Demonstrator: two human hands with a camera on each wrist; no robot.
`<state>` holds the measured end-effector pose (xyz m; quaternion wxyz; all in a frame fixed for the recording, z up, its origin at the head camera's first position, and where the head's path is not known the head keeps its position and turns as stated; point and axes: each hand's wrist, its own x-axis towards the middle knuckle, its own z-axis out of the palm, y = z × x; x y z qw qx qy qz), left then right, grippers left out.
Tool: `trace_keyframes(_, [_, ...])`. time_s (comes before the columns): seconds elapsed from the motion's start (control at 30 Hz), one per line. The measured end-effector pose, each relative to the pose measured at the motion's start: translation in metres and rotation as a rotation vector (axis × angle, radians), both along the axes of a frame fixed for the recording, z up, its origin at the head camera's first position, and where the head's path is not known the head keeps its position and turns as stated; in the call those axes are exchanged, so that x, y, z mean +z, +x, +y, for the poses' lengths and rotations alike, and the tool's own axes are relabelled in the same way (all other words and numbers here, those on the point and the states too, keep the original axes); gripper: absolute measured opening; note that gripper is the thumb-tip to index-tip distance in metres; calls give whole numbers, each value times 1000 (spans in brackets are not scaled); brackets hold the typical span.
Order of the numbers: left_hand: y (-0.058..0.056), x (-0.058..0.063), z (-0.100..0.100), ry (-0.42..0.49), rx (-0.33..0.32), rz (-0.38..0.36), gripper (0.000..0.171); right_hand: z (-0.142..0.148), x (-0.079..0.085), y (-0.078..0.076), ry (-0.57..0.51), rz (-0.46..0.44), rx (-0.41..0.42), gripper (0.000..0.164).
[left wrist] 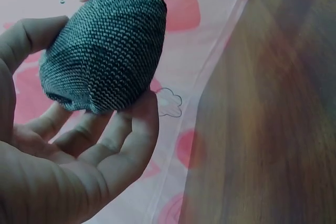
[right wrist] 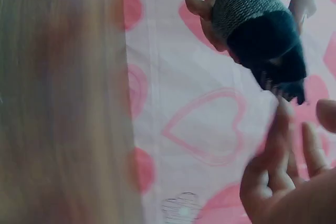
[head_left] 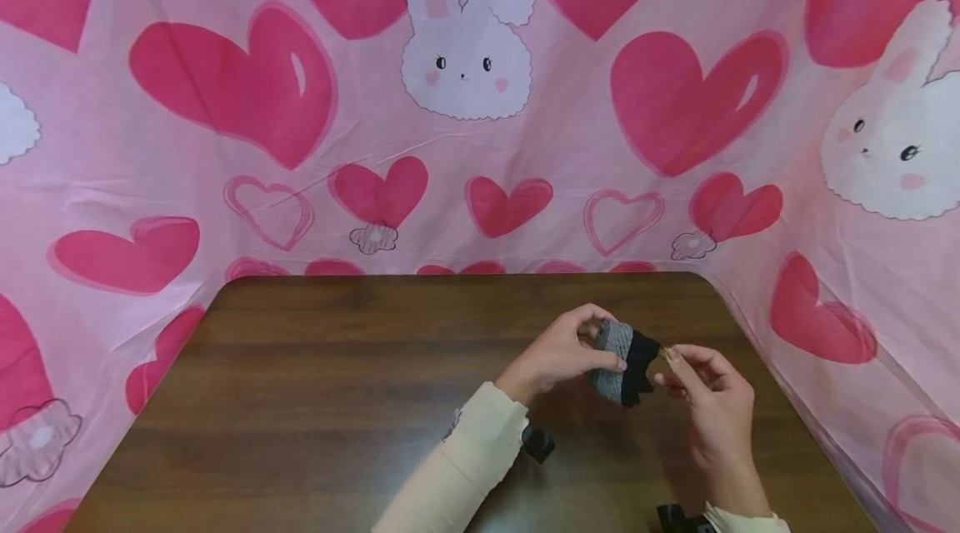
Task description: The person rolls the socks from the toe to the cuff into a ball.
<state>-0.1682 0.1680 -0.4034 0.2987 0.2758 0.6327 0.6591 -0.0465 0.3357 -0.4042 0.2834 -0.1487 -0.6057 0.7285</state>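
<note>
A grey-and-black knitted bundle (head_left: 619,356) is held up over the right part of the table. Its rounded body (left wrist: 107,48) is flecked grey knit, while the other end is solid black (right wrist: 268,38) with a ragged edge. My left hand (head_left: 564,351) grips the grey part, thumb on one side and fingers on the other. At the black end, my right hand (head_left: 712,391) pinches the ragged edge with its fingertips, where a small yellowish bit shows. In the right wrist view the right fingers (right wrist: 283,124) reach up to that edge.
A dark brown wooden table (head_left: 315,383) with rounded far corners lies under both hands. Pink cloth (head_left: 450,166) with hearts and rabbits hangs behind it and along both sides. Black wrist cameras (head_left: 538,443) sit by the cream sleeves (head_left: 472,441).
</note>
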Motion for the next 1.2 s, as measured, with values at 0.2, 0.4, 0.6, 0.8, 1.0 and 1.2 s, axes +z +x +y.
trace_keyframes(0.2, [2,-2,2,-4,51,30,43,-6,8,-4,405,-146,-157,9])
trace_keyframes(0.4, [3,-4,3,-18,59,78,45,-8,5,-11,512,-277,-183,15])
trace_keyframes(0.6, [3,-2,4,-47,78,157,45,-10,1,-14,572,-307,-105,16])
trace_keyframes(0.8, [5,-4,5,-88,85,189,42,-11,2,-12,731,-298,-146,15])
trace_keyframes(1.0, [7,-5,4,-71,90,149,40,0,1,-10,811,-310,-253,12])
trace_keyframes(1.2, [12,-3,9,-57,151,83,41,-1,-3,-14,520,-296,-127,15])
